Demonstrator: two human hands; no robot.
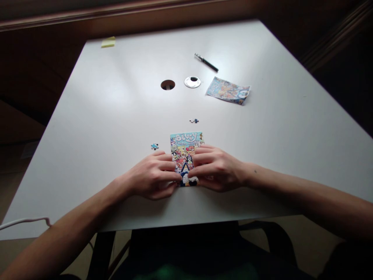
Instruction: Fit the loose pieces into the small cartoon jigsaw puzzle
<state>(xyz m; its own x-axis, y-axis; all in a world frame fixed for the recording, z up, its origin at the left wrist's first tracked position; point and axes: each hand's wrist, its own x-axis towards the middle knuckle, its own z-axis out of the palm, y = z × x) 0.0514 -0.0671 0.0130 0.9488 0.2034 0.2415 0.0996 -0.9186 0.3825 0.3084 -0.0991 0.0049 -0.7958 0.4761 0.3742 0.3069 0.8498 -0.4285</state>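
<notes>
A small, colourful jigsaw puzzle (186,149) lies face up on the white table near its front edge, with cartoon figures and a light blue title strip along the top. My left hand (154,175) holds its left edge, fingers bent against the side and the index fingertip on the lower part. From the right, my right hand (217,167) grips the other edge, its index fingertip also on the lower part. The fingers cover both sides of the picture. One loose blue puzzle piece (154,146) lies beyond my left hand. White and dark blue loose puzzle pieces (194,121) lie beyond the puzzle.
A creased picture sheet (229,91) lies at the right back of the white table (101,124). Behind it is a black pen (206,62). A round cable hole (168,85) and a silver ring cover (192,82) are mid-table. Yellow sticky notes (108,42) sit at the far left; a white cable (26,221) lies front left.
</notes>
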